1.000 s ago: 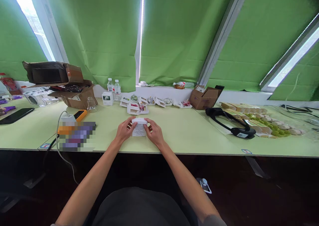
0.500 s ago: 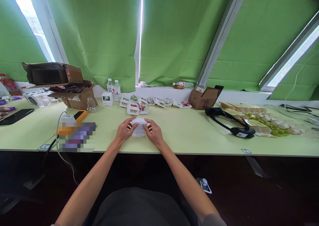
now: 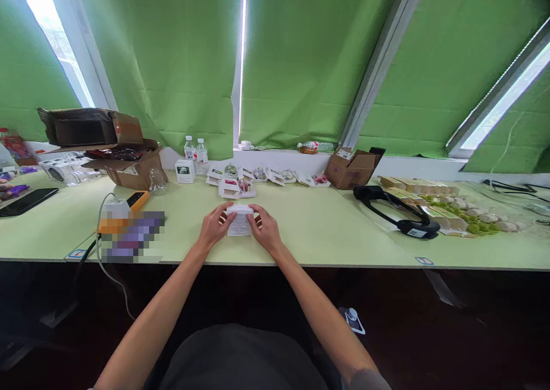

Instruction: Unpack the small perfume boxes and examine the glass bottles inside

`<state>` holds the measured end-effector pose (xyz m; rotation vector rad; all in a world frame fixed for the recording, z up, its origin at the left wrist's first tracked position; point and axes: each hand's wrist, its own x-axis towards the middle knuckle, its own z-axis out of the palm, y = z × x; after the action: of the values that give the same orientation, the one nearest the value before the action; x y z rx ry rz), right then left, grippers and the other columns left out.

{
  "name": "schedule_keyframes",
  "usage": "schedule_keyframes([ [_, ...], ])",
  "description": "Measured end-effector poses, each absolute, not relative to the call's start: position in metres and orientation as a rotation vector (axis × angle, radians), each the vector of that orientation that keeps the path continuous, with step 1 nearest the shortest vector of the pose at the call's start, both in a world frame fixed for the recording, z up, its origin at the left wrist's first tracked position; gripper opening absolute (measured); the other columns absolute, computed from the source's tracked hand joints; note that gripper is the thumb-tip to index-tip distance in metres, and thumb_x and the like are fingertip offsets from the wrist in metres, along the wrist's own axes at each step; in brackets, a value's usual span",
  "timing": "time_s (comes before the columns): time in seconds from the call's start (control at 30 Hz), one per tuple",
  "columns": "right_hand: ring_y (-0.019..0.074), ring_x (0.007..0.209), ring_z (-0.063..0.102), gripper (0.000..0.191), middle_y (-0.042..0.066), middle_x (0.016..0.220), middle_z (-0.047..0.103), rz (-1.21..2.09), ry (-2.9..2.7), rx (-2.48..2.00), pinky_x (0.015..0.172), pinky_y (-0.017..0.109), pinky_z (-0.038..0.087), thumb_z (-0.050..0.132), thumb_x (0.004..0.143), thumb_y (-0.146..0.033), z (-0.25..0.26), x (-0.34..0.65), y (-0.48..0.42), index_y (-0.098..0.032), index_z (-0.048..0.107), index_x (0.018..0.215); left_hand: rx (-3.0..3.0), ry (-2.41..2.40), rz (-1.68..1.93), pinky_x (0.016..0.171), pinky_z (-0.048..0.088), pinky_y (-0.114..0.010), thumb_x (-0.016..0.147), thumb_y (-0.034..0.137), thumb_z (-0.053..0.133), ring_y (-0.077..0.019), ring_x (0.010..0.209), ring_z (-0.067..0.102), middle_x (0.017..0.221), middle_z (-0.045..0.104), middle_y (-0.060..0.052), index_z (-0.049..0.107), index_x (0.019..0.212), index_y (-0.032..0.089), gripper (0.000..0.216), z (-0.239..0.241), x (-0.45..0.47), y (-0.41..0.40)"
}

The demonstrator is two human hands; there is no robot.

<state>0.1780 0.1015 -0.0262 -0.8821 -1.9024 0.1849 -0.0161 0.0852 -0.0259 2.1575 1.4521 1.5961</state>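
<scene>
A small white box (image 3: 239, 220) with printed text on its near face stands on the pale green table (image 3: 301, 229), close to the front edge. My left hand (image 3: 213, 226) grips its left side with fingers curled over the top. On the opposite side, my right hand (image 3: 266, 228) holds the box the same way. Both thumbs rest near the printed face.
Several small open white boxes (image 3: 232, 185) lie behind. Two water bottles (image 3: 195, 152) and brown cartons (image 3: 129, 169) stand at the back left, another carton (image 3: 350, 169) at the back right. A black strap device (image 3: 397, 212) and packets (image 3: 447, 209) lie right. A phone (image 3: 26, 200) lies far left.
</scene>
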Motion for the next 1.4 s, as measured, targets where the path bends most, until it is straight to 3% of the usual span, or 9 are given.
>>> schedule_keyframes([
  [0.17,0.0106,0.059,0.060,0.035,0.006,0.104,0.064,0.186,-1.889,-0.881,0.055,0.024,0.052,0.042,0.094,-0.041,-0.0270,0.1773,0.1037,-0.022,0.052,0.122,2.168,1.413,1.607,0.060,0.054,-0.023,0.092,0.045,0.045,-0.0117,0.071,0.062,0.110,0.065,-0.005,0.056,0.118,0.023,0.037,-0.0252,-0.0153,0.0833],
  [0.67,0.0097,0.057,0.057,0.032,0.004,0.096,0.063,0.217,-1.855,-0.872,0.054,0.022,0.049,0.042,0.094,-0.041,-0.0210,0.1744,0.1022,-0.022,0.055,0.115,2.089,1.416,1.649,0.057,0.052,-0.022,0.092,0.045,0.044,-0.0124,0.067,0.063,0.091,0.067,-0.003,0.060,0.110,0.022,0.033,-0.0228,-0.0132,0.0855],
  [1.4,0.0100,0.056,0.057,0.032,0.003,0.093,0.065,0.245,-1.830,-0.888,0.054,0.022,0.048,0.040,0.094,-0.041,-0.0182,0.1740,0.1012,-0.022,0.059,0.112,2.072,1.403,1.659,0.059,0.052,-0.024,0.092,0.045,0.045,-0.0125,0.068,0.062,0.094,0.067,-0.003,0.063,0.110,0.023,0.034,-0.0260,-0.0146,0.0872],
])
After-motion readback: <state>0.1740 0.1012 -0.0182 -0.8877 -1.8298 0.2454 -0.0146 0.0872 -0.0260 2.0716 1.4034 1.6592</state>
